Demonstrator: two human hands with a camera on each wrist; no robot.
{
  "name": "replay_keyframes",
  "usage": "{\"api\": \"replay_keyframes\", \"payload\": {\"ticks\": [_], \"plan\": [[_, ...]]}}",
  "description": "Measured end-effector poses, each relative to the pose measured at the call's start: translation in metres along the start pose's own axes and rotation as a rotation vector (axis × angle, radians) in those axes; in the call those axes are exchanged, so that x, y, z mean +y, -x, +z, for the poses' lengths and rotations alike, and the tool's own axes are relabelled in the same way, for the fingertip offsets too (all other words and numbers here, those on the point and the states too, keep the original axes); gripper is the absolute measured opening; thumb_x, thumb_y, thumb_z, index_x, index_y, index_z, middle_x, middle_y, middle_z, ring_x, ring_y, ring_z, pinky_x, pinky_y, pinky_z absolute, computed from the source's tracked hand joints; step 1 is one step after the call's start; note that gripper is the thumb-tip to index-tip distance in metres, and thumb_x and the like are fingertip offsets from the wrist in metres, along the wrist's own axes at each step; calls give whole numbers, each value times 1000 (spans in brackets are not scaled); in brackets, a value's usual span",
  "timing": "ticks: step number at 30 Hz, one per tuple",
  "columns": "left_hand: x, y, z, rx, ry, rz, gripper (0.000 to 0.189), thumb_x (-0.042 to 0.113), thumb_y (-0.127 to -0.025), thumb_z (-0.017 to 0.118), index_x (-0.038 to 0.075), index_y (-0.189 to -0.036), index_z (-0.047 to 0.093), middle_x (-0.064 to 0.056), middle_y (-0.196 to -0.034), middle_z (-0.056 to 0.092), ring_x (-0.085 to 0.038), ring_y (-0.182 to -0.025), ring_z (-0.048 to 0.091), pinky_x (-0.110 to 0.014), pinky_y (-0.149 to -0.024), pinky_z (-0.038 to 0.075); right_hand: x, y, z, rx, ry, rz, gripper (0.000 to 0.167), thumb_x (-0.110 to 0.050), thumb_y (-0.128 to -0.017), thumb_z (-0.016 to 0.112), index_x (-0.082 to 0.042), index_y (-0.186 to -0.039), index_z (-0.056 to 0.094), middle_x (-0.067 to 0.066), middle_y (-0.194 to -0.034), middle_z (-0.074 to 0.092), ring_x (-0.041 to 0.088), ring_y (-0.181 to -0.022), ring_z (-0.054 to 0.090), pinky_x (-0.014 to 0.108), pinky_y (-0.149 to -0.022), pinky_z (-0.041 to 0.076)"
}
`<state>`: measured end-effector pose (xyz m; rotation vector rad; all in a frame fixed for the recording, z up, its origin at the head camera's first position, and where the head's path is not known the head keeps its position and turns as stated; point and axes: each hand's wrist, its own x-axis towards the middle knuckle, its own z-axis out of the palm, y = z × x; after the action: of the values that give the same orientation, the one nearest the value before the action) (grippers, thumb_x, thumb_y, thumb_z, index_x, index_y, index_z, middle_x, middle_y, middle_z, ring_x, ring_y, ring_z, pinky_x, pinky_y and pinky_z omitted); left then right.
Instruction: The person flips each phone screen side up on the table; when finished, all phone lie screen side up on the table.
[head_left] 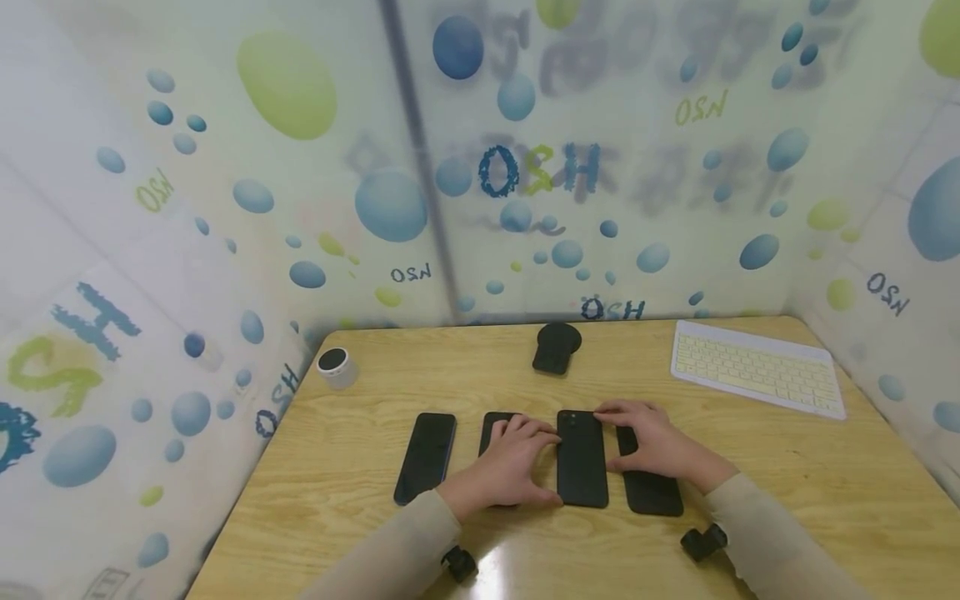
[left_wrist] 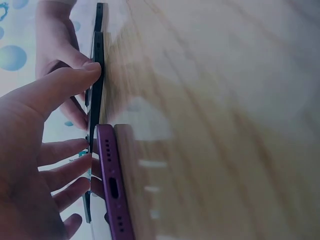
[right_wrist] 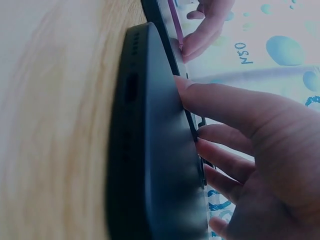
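A black phone (head_left: 582, 467) lies back up between my two hands, its camera at the far end. My left hand (head_left: 513, 467) reaches over a second phone (head_left: 491, 422), with thumb and fingertips right at the middle phone's left edge. In the left wrist view, the purple-edged phone (left_wrist: 116, 185) under that hand shows its port end. My right hand (head_left: 652, 442) has its fingertips near the middle phone's right edge, and its palm is over another black phone (head_left: 656, 496). In the right wrist view, that dark phone (right_wrist: 165, 165) fills the foreground. Both hands' fingers are spread and fairly straight.
A dark phone (head_left: 426, 458) lies at the left end of the row. Behind stand a white cylinder with a dark top (head_left: 337, 368) and a black object with a round part (head_left: 555, 350). A white keyboard (head_left: 757, 368) lies back right on the wooden table (head_left: 315, 517).
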<state>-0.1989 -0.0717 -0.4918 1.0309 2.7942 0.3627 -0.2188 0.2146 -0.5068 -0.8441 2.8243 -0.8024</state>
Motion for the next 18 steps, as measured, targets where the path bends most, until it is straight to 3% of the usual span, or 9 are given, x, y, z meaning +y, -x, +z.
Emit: {"api": "replay_keyframes", "payload": {"ticks": [18], "plan": [[0,-2,-1,19,6,-16,83,65,-73,85,25,-142,63,9,-150,53,-16,-134,41,-46,-100,31,-6,-4,4,33,-72,88,77,-27,-72,93,-2,-139,64,20,-145,58,45,-134,52,75,-108,19]]}}
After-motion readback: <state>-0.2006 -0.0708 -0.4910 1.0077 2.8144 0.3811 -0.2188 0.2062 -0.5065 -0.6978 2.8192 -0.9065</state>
